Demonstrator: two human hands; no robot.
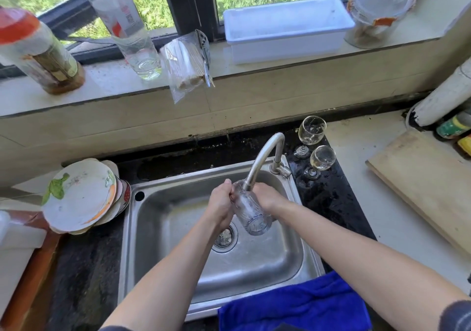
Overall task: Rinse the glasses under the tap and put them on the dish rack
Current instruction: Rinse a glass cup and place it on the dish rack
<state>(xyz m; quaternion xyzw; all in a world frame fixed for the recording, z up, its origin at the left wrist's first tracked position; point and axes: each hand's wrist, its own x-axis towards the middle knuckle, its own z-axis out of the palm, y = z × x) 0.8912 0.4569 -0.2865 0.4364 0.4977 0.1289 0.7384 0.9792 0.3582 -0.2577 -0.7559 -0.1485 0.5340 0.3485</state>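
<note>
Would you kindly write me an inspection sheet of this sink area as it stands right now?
Surface: steel sink set in a dark, wet counter.
Job's things: clear tumbler held tilted at the tap spout; two wine glasses upright on the counter right of the tap.
Clutter: stacked plates left of the sink; blue cloth over the front rim; wooden board at right.
Grippers: left hand and right hand both grip the tumbler.
Cables: nothing seen.
Surroundings: windowsill with bottles, white tray, jar.
</note>
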